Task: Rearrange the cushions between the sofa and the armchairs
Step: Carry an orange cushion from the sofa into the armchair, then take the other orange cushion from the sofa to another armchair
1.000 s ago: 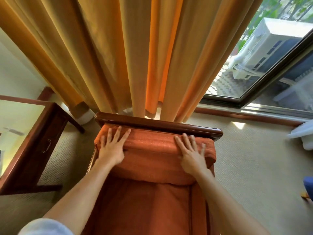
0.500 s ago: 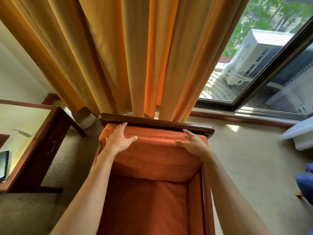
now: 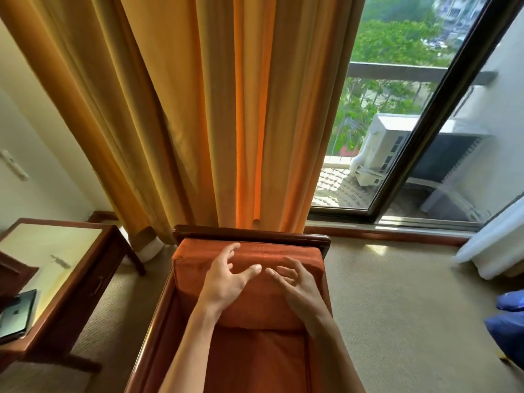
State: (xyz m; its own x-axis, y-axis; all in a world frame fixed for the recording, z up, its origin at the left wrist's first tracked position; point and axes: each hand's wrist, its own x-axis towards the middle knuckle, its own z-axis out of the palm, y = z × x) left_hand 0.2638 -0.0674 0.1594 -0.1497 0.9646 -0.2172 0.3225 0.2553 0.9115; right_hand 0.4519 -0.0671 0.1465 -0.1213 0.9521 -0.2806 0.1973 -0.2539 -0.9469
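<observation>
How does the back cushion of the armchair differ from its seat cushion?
The back cushion stands upright against the wooden backrest; the seat cushion lies flat below it. The left hand and right hand are in front of the back cushion, while the forearms cross above the seat cushion. Both cushions are rust-orange fabric.

Both bare forearms reach forward from the bottom of the view and angle inward, so the hands come close together near the middle. The left hand (image 3: 224, 282) is seen from the back, fingers spread and loosely bent, thumb stretched out to the right. The right hand (image 3: 296, 282) sits just beside it, fingers gently curled and splayed, thumb pointing toward the left thumb. The two thumb tips are near each other but apart. Neither hand grips anything.
</observation>
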